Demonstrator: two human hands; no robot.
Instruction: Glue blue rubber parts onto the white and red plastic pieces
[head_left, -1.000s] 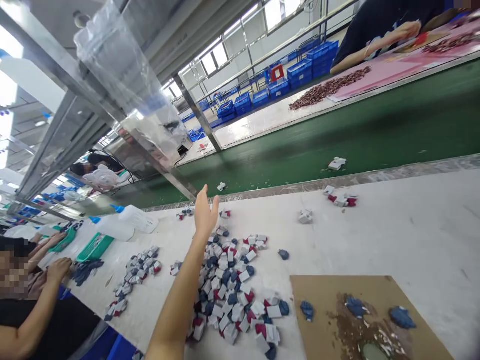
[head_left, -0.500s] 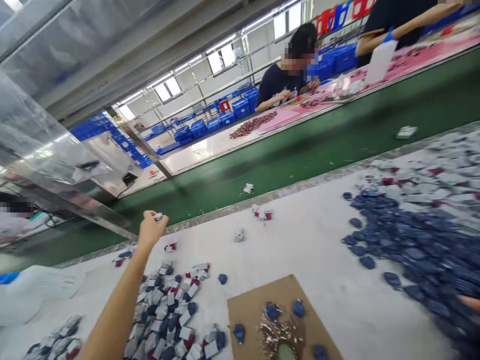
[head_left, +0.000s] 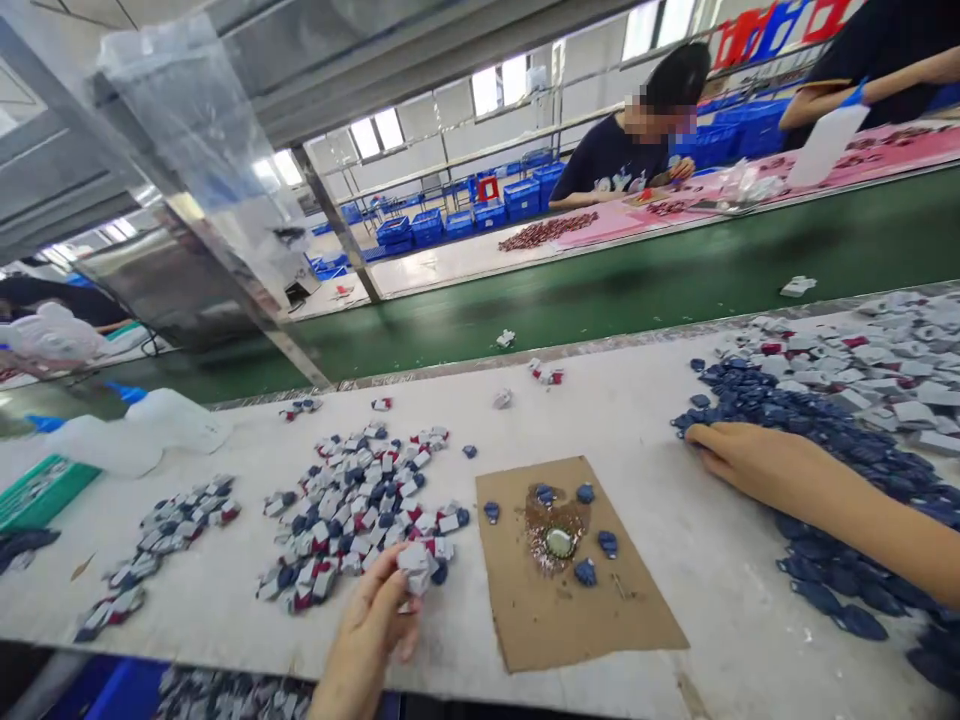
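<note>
- White worktop (head_left: 600,410) crosses the frame, with a green belt (head_left: 652,285) behind it.
- At lower centre, the left hand (head_left: 367,620) grips a pale grey piece (head_left: 416,565) between thumb and fingers.
- At right, the right hand (head_left: 739,455) has its fingertips at the edge of a blue pile (head_left: 832,450); whether they pinch a piece I cannot tell.
- Between the hands lies a cardboard sheet (head_left: 630,630), five blue pieces around a small round disc (head_left: 559,542) in its glossy stain.
- Left of the sheet, a mixed heap (head_left: 367,490) of grey, blue and red looks like finished pieces, perhaps already joined.
- Plenty seems left: the blue pile and the grey pile (head_left: 900,390) at the right edge are both large.
- Beyond the belt, upper right, a co-worker (head_left: 607,170) sits bent over a pink surface.
</note>
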